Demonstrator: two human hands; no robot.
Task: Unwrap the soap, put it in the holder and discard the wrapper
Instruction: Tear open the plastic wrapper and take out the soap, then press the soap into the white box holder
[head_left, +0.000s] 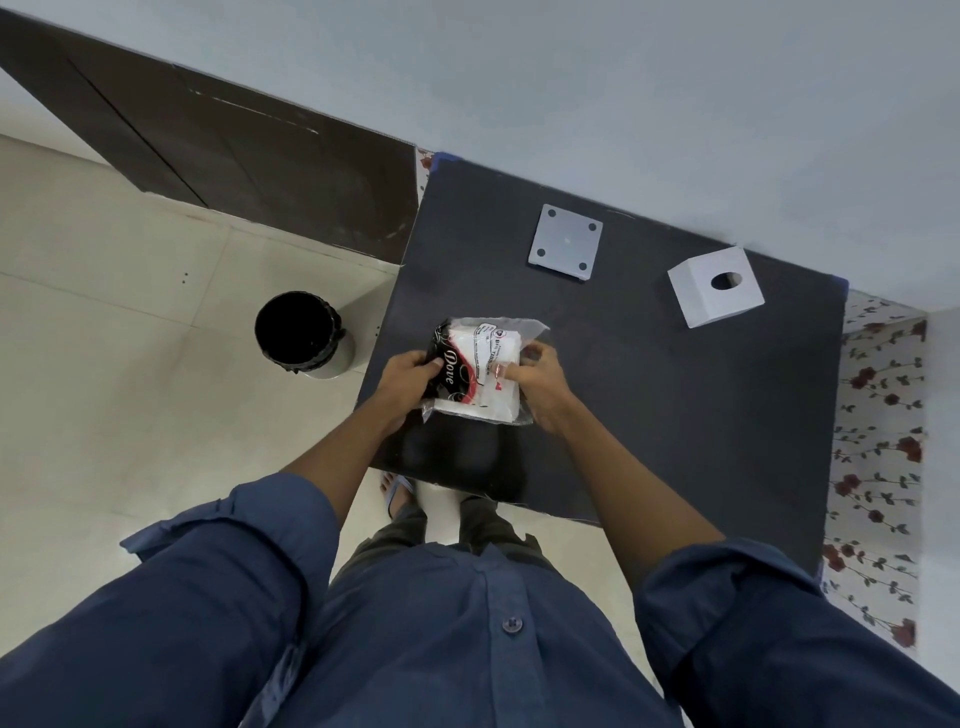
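A: Head view: left hand (410, 370) grips the black-and-white boxed soap in clear plastic wrapper (480, 366), held over the dark bench (675, 415). Right hand (535, 375) pinches the wrapper edge.

B: Advice: keep left firm, tear at the seam.

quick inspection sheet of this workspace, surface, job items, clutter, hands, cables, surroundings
surface: dark table top, pushed against a pale wall, mostly bare
job's things: wrapped soap pack, still in its clear plastic wrapper, held over the near left part of the table; flat grey square holder at the far edge; black-lined bin on the floor left of the table
clutter: white box with a round hole at the far right
grippers: left hand grips the pack's left end; right hand pinches the wrapper on its right side
cables: nothing seen
surroundings: pale tiled floor, dark door panel far left, floral cloth right of the table
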